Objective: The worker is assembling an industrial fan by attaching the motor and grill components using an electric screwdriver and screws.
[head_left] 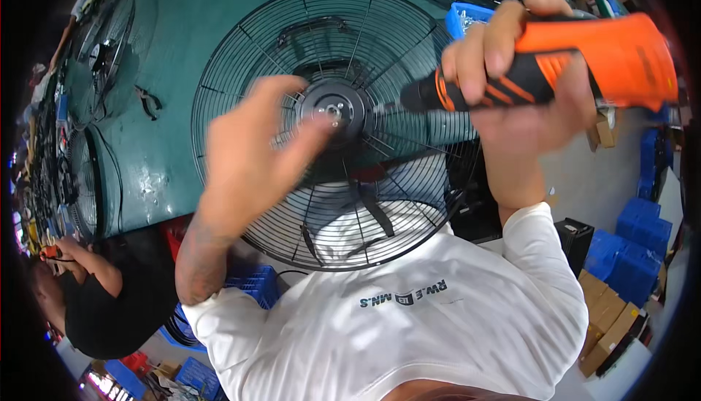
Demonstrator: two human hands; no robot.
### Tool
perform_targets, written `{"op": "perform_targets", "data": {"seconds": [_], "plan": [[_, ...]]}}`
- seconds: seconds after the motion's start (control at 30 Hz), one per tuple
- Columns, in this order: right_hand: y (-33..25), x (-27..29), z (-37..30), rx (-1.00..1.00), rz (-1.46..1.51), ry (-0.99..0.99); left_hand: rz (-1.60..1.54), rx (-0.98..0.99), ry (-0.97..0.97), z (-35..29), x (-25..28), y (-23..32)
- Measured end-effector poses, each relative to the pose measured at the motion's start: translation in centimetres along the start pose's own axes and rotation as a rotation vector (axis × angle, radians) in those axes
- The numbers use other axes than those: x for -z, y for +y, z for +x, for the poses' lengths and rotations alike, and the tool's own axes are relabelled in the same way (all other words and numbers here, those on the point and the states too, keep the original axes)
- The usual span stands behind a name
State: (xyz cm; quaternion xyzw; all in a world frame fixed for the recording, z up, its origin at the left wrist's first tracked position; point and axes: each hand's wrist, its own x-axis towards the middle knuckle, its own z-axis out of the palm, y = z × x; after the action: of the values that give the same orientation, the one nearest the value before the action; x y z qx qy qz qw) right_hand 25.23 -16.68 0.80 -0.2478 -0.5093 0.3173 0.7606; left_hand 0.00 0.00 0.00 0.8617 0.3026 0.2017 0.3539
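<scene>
A round black wire fan guard (405, 54) with a dark motor hub (358, 113) at its middle is in front of me, over the green table and my lap. My left hand (252, 145), blurred, reaches over the guard's left side. Its thumb and fingers are apart around the hub's left edge, and I see nothing held in them. In my right hand (522, 127) is an orange and black cordless drill (606, 54), lying sideways. Its bit points left, close to the hub's right edge; whether it touches anything I cannot tell. Small bright screw heads show on the hub's face.
Pliers (148, 102) lie on the green table (171, 51) at the left. More fan guards (87, 182) stand along the far left. A blue bin (467, 16) of small metal parts sits behind the drill. A person in black (124, 291) works at lower left. Blue crates (624, 255) and cartons are at right.
</scene>
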Motion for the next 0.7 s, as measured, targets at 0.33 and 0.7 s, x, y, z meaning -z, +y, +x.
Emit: {"op": "perform_targets", "data": {"seconds": [0.33, 0.7], "plan": [[7.5, 0.3, 4.0, -0.091, -0.242, 0.387, -0.928, 0.46, 0.266, -1.7, 6.7, -15.5], [8.9, 0.3, 4.4, -0.17, -0.357, 0.266, -0.763, 0.622, 0.184, -2.5, 3.4, -18.9]]}}
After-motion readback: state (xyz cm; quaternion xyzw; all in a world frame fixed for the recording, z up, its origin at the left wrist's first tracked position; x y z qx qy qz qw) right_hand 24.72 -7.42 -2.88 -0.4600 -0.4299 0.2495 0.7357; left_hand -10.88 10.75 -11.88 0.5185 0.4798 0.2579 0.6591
